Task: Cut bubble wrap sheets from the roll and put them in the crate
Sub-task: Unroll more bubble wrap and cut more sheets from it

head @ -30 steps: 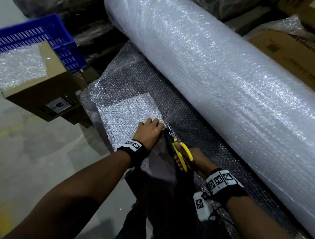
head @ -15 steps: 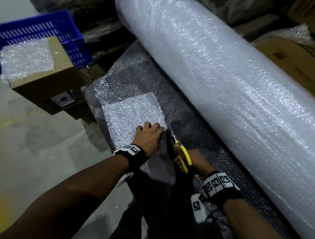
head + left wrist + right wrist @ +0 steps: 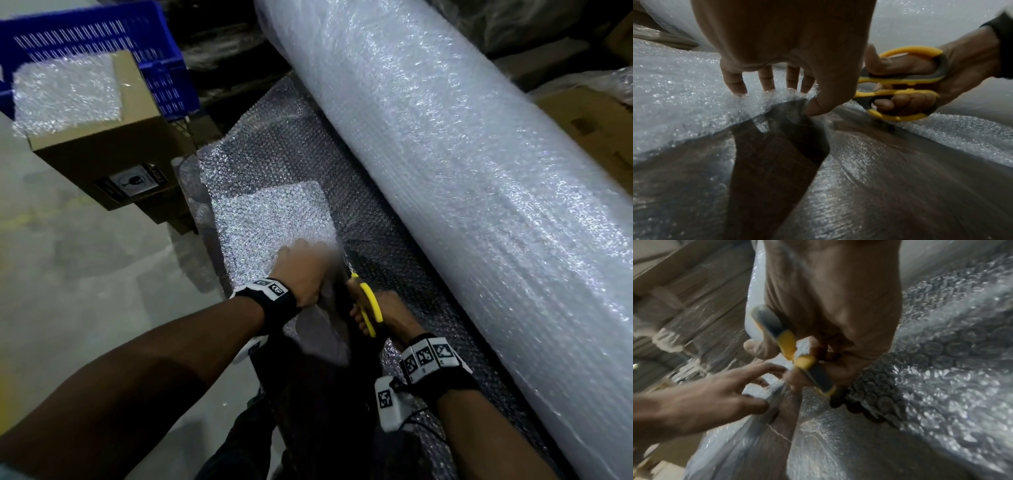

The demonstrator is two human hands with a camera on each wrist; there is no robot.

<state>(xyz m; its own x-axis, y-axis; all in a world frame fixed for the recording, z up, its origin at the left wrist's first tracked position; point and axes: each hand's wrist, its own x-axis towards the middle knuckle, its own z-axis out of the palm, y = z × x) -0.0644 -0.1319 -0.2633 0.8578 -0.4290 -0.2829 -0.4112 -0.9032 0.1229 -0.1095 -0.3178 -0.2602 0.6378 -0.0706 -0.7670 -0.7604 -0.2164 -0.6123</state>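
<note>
A big bubble wrap roll [image 3: 462, 171] lies diagonally, its loose sheet [image 3: 274, 164] spread toward me over my dark lap. A smaller bright piece of bubble wrap [image 3: 277, 219] lies on that sheet. My left hand [image 3: 303, 270] pinches its near edge, thumb under and fingers on top [image 3: 766, 78]. My right hand [image 3: 387, 315] grips yellow-handled scissors [image 3: 370, 305], whose blades point forward along the cut line beside the left hand. In the left wrist view the scissors [image 3: 900, 91] have their handles nearly together. A blue crate [image 3: 92, 41] stands at the far left.
A cardboard box [image 3: 113, 164] with cut bubble wrap pieces [image 3: 65, 96] on top stands in front of the crate. More cardboard boxes [image 3: 589, 123] sit behind the roll at the right. Grey concrete floor [image 3: 85, 274] lies to my left.
Both hands have crept forward along the cut line, scissors advancing beside the left hand. The head view has shifted so the crate and box sit further right.
</note>
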